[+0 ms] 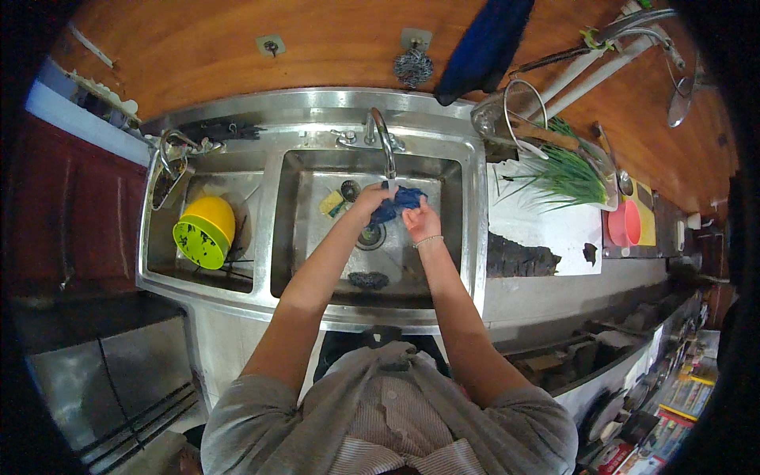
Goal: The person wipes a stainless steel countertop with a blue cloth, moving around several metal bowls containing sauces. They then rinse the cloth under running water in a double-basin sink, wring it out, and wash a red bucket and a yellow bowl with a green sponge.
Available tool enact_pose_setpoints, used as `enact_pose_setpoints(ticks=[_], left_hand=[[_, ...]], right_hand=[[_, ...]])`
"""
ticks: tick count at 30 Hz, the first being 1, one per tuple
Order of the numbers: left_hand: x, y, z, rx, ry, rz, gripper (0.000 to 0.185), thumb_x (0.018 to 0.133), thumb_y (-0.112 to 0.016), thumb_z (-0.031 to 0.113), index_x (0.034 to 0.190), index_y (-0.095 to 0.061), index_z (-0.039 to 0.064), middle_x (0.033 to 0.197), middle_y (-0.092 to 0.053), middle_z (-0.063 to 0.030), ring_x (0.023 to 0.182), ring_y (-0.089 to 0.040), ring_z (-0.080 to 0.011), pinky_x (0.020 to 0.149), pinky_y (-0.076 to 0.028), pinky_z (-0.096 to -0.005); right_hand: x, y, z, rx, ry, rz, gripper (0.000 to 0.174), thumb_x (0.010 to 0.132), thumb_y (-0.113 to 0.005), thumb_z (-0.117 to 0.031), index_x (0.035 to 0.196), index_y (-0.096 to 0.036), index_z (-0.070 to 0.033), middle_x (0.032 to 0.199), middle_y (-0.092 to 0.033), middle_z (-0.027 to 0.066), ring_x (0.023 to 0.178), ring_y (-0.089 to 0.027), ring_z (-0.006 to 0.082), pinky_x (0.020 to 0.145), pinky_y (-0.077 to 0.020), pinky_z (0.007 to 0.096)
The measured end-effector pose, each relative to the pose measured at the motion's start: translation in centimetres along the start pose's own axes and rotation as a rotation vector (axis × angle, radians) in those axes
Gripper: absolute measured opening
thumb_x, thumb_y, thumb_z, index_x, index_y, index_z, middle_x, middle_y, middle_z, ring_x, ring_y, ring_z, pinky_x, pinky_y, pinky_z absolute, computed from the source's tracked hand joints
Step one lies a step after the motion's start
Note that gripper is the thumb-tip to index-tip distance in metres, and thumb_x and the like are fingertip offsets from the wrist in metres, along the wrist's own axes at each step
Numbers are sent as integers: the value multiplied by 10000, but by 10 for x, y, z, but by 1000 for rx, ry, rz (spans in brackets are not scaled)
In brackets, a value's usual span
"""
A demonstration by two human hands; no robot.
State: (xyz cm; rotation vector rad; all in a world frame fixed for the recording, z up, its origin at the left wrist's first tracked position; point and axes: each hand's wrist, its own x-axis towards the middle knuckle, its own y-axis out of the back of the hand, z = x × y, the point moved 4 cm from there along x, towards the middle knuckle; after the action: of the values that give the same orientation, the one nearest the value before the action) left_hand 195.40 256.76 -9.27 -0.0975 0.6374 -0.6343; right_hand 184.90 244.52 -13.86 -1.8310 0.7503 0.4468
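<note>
A wet-looking dark blue cloth (pixel 406 199) is bunched between my hands under the spout of the chrome faucet (pixel 383 136). Water appears to run from the spout onto it. My left hand (pixel 372 199) grips the cloth's left side. On its right, my right hand (pixel 423 219) holds the other side, palm turned partly up, a bracelet at the wrist. Both hands are over the right basin of the stainless steel sink (pixel 309 261). Below the cloth lies the drain (pixel 371 236). A yellow-and-green sponge (pixel 332 203) and a dark round strainer (pixel 350 190) sit left of my left hand.
A dark scouring pad (pixel 368 280) lies near the basin's front. Yellow and lime-green bowls (pixel 205 231) lean in the left basin. To the right are green onions (pixel 567 172), a pink container (pixel 623 223) and hanging strainers (pixel 504 110). A blue cloth (pixel 487 47) hangs on the wall.
</note>
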Motion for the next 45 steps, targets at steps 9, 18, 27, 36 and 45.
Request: enact_pose_setpoints(ticks=[9, 18, 27, 36, 45], left_hand=[[-23, 10, 40, 258, -109, 37, 358, 851, -607, 400, 931, -659, 55, 852, -621, -5, 813, -521, -107, 758, -383, -264], [-25, 19, 31, 178, -43, 44, 306, 799, -701, 294, 975, -644, 50, 863, -642, -7, 802, -585, -117, 716, -452, -262], [7, 61, 21, -51, -156, 296, 197, 769, -733, 185, 859, -633, 42, 775, -637, -27, 641, -580, -131, 581, -448, -259], [-5, 29, 24, 1156, -443, 106, 618, 667, -723, 173, 1208, -466, 19, 994, -607, -137, 881, -605, -232, 783, -476, -342], [-16, 16, 46, 715, -244, -57, 372, 785, -669, 294, 997, -642, -10, 901, -661, -63, 835, -598, -140, 784, -464, -294]], right_hand=[[-19, -44, -22, -131, 39, -148, 235, 874, -615, -211, 1053, -547, -75, 1030, -638, 103, 894, -631, 252, 752, -514, 408], [-26, -55, -36, -735, 303, -21, 236, 864, -559, 9, 1038, -454, -111, 800, -592, 65, 674, -587, 156, 537, -492, 301], [-41, -69, -54, -954, 535, 21, 478, 810, -578, 81, 1211, -412, -121, 744, -553, 44, 525, -622, 179, 466, -472, 277], [-31, -89, -45, -1092, 238, -446, 433, 802, -556, 57, 1179, -511, -148, 736, -532, -24, 602, -492, 56, 503, -410, 210], [-10, -113, -40, -1327, 407, -523, 535, 639, -769, -102, 1101, -505, -38, 901, -592, 73, 929, -550, 185, 820, -446, 308]])
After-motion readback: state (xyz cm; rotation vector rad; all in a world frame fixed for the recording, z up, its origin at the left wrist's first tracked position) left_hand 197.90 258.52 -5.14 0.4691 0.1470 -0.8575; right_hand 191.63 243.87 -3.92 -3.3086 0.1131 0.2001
